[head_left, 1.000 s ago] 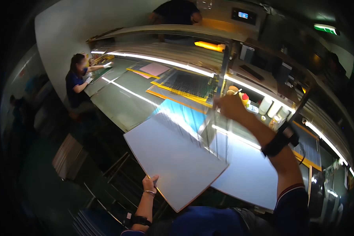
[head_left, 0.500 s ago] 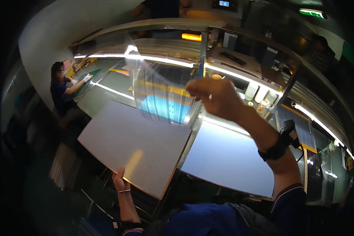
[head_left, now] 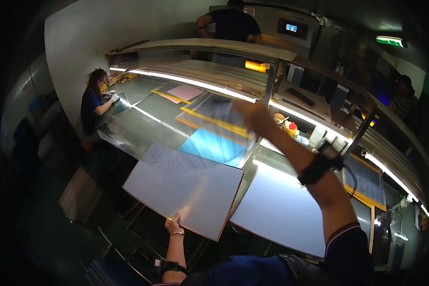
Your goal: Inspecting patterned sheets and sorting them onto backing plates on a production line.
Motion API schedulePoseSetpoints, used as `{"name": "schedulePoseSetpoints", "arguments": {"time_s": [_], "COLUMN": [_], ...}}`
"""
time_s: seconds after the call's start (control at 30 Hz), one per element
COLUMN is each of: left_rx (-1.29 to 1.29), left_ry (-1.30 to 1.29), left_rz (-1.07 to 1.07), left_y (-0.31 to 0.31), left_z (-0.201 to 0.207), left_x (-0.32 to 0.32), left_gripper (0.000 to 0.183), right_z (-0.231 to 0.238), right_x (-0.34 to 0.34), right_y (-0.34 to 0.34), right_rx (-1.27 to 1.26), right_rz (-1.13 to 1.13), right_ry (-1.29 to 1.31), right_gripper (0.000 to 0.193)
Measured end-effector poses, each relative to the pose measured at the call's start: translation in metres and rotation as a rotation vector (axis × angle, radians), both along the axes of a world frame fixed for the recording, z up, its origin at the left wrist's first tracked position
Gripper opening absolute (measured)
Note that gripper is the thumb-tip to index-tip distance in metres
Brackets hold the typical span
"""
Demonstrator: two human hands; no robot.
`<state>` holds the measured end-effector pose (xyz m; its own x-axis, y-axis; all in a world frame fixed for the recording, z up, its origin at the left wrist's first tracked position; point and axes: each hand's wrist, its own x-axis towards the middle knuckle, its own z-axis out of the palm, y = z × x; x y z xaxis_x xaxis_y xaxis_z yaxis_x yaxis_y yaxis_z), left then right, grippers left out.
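Your left hand grips the near edge of a white board, left of a second board, while your raised right hand (too blurred to tell its grip) hangs over the table. The clear film, upright half a second ago, now appears swept low and left across the first board's far edge, leaving its near face seemingly uncovered.

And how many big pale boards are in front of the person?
2: the left board, held by the left hand, and the right board, lying to its right. Others could hide beneath.
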<state>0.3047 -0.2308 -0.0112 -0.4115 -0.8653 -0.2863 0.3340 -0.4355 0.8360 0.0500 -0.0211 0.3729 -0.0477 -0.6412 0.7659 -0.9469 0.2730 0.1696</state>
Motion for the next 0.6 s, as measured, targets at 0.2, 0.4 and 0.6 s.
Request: {"name": "schedulePoseSetpoints", "arguments": {"time_s": [0.2,0.4,0.6], "left_rx": [0.04,-0.173,-0.585], "left_ry": [-0.017,0.134,-0.141], "left_rz": [0.029,-0.02,0.007], "left_y": [-0.012,-0.025,-0.069], "left_z": [0.003,0.056,0.145], "left_x": [-0.01,0.006,0.111], "left_gripper": [0.028,0.028,0.008], "right_z": [0.141,0.124,0.03], "right_x": [0.07,0.067,-0.014], "right_y": [0.015,0.066,0.255], "right_rx": [-0.277,-0.184,-0.359], "right_rz": [0.005,0.106,-0.374], "right_ry": [0.305,-0.747,-1.078], "right_gripper": [0.013,0.016,0.028]}}
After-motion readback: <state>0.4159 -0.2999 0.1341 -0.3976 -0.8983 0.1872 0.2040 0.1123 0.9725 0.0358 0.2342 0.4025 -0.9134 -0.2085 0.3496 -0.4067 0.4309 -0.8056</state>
